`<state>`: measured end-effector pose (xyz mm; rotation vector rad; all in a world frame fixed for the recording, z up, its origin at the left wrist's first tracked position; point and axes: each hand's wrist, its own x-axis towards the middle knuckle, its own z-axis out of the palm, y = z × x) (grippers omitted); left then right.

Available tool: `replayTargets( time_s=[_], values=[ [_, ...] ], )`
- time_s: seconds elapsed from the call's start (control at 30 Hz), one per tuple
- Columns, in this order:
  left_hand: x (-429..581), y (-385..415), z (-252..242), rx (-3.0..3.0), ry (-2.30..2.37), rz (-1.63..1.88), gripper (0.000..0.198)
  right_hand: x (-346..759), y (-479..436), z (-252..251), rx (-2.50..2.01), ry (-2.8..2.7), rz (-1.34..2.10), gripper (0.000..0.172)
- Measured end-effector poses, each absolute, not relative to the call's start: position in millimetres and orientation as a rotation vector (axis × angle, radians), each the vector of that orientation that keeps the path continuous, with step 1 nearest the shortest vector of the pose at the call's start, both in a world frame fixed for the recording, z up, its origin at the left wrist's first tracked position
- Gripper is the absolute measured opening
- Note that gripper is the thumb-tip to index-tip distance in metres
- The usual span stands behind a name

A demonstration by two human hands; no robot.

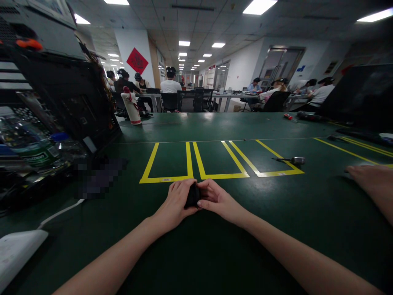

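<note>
We hold a small black object (192, 196) between our two hands over the dark green surface (196, 262), just on the near side of the spot where the left and middle yellow taped outlines (225, 176) meet. The fingers of our left hand (176, 198) are wrapped over its left side and top, with the thumb along its near edge; the fingers of our right hand (218, 200) grasp its right side, thumb nearer us. Most of the object is covered, so we cannot tell what it is, nor whether it touches the surface. Farther right, a screwdriver (297, 160) lies across the right side of the third outline, its shaft pointing left. Near the right edge we see another person's hand (370, 180), well apart from ours. At our left stand a black computer case (80, 108) and a clear plastic bottle (37, 143) with a green label, while a white box (21, 250) with a white cable (61, 213) lies nearer us. Toward the far edge stands a white cylindrical container (132, 108) with a red top.
</note>
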<state>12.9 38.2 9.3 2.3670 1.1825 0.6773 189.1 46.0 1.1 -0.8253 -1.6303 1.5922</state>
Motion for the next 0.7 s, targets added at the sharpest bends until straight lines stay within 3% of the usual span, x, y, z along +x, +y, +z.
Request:
replayTargets(
  time_s=[0.17, 0.53, 0.7],
  values=[
    [12.7, 38.3, 9.1, 2.362, 1.189, 0.677, 0.052, 186.7, 46.4, -0.4, -0.912, -1.581, 1.528, 0.022],
    [13.4, 38.7, 7.8, 2.366, 1.198, 0.683, 0.050, 188.6, 48.2, -0.2, -0.826, -1.600, 1.606, 0.032],
    [12.5, 38.3, 10.0, 2.373, 1.176, 0.661, 0.052, 186.6, 49.4, -0.8, -0.898, -1.576, 1.518, 0.021]
  ],
)
